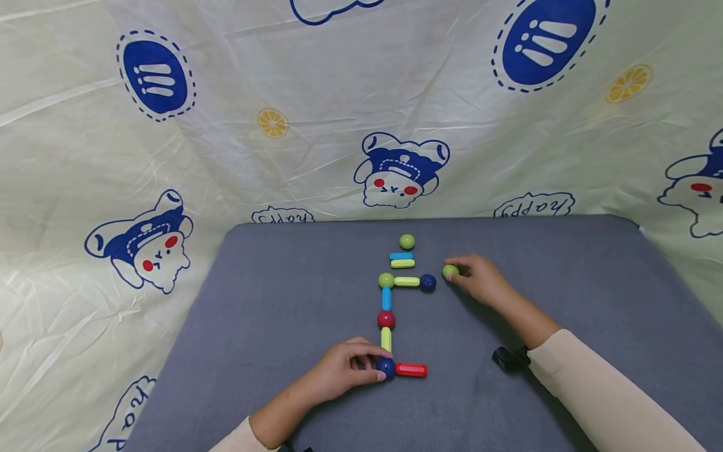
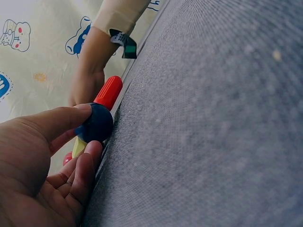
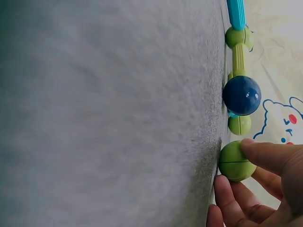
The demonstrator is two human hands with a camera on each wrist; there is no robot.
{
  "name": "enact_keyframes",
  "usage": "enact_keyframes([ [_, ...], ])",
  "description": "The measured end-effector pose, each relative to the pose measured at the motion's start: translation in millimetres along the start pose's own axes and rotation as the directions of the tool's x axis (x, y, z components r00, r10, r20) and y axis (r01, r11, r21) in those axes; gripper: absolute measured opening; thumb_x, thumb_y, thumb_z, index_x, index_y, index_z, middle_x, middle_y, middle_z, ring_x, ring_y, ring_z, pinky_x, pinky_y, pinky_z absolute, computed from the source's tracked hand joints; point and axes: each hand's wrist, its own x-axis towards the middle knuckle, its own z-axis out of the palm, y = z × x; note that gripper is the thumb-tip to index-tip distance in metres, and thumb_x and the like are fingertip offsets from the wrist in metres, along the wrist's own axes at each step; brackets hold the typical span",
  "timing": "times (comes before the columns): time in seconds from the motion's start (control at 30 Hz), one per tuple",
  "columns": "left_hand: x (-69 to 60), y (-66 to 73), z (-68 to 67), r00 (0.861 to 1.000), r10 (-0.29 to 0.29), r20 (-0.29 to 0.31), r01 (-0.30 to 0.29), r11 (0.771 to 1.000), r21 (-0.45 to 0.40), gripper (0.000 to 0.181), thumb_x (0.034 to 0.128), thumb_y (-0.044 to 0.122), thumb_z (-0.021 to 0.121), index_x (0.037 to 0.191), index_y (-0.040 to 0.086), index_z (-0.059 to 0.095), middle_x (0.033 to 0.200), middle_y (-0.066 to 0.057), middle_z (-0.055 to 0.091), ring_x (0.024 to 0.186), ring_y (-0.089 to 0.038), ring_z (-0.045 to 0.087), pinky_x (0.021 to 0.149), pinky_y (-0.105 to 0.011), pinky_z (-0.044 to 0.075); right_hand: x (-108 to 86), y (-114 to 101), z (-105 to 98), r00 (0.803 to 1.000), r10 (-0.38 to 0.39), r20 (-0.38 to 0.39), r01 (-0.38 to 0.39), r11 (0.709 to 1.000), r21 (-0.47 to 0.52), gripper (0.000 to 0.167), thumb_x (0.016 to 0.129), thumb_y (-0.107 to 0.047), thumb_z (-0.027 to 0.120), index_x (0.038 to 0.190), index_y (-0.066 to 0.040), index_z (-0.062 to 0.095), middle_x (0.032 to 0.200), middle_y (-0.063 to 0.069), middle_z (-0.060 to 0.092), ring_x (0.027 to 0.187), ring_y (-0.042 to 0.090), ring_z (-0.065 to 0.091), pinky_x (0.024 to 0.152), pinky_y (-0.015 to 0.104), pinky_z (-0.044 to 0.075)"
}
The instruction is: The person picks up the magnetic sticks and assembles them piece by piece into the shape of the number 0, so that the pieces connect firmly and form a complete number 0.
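Observation:
My left hand (image 1: 349,370) pinches a dark blue ball (image 1: 386,367) at the near end of a joined chain. From that ball a red stick (image 1: 411,370) points right and a yellow-green stick (image 1: 386,339) leads up to a red ball (image 1: 386,320). A blue stick (image 1: 386,299) continues to a green ball (image 1: 386,280), where another yellow-green stick (image 1: 407,281) runs right to a second dark blue ball (image 1: 427,283). Just right of it, apart, my right hand (image 1: 480,279) pinches a green ball (image 1: 450,271); the right wrist view shows this ball (image 3: 236,161) between thumb and fingers.
Beyond the chain lie a loose blue stick (image 1: 401,256), a yellow-green stick (image 1: 403,263) beside it and a green ball (image 1: 407,242). The grey table (image 1: 271,301) meets a printed cloth (image 1: 316,157) at its far edge.

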Motion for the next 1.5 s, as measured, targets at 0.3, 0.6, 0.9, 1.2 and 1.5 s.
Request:
enact_keyframes([
  [0.3,-0.1,0.0,-0.1,1.000,0.000,-0.003,0.000,1.000,-0.001,0.026,0.0891,0.028,0.079,0.115,0.030,0.076,0.097,-0.001,0.065,0.080,-0.004,0.057,0.070,-0.020,0.050,-23.3,-2.7,-2.0,0.999,0.021,0.039,-0.021,1.000,-0.001,0.037,0.097,-0.019,0.069,0.131,-0.004,0.066,0.119,0.020,0.067,0.099,0.030,0.065,0.084,0.048,0.052],
  [0.6,0.0,-0.6,0.1,1.000,0.000,-0.001,0.000,1.000,0.002,0.026,0.0893,0.028,0.079,0.115,0.030,0.076,0.098,0.000,0.065,0.080,-0.004,0.058,0.070,-0.020,0.050,-47.5,-12.0,0.8,0.993,0.022,0.117,-0.024,1.000,0.013,0.035,0.095,-0.017,0.072,0.128,-0.009,0.070,0.111,0.013,0.065,0.096,0.023,0.062,0.077,0.037,0.051],
  [0.9,0.0,-0.7,0.4,1.000,-0.005,-0.002,0.005,1.000,0.002,0.026,0.0894,0.028,0.079,0.115,0.030,0.076,0.097,0.001,0.065,0.080,-0.004,0.057,0.070,-0.020,0.050,-71.6,-20.7,6.1,0.982,-0.015,0.186,0.007,0.999,0.042,0.035,0.092,-0.015,0.074,0.127,-0.015,0.072,0.102,0.002,0.061,0.090,0.013,0.056,0.075,0.027,0.048],
  [1.2,-0.1,-0.6,1.1,1.000,0.000,-0.007,0.000,1.000,0.009,0.027,0.0889,0.029,0.079,0.116,0.029,0.076,0.097,0.002,0.066,0.080,-0.003,0.057,0.070,-0.020,0.049,-91.8,-30.3,8.0,0.945,-0.076,0.319,0.034,0.990,0.135,0.033,0.091,-0.025,0.075,0.124,-0.024,0.073,0.100,-0.003,0.061,0.087,0.012,0.053,0.071,0.022,0.045],
  [1.5,-0.7,-1.6,1.0,1.000,-0.002,-0.005,0.002,1.000,0.004,0.027,0.0892,0.029,0.079,0.116,0.029,0.076,0.099,0.002,0.066,0.081,-0.004,0.058,0.070,-0.021,0.049,-106.1,-37.1,12.8,0.912,-0.123,0.392,0.046,0.978,0.202,0.036,0.091,-0.030,0.076,0.125,-0.021,0.069,0.113,-0.004,0.064,0.096,0.006,0.058,0.078,0.022,0.051],
])
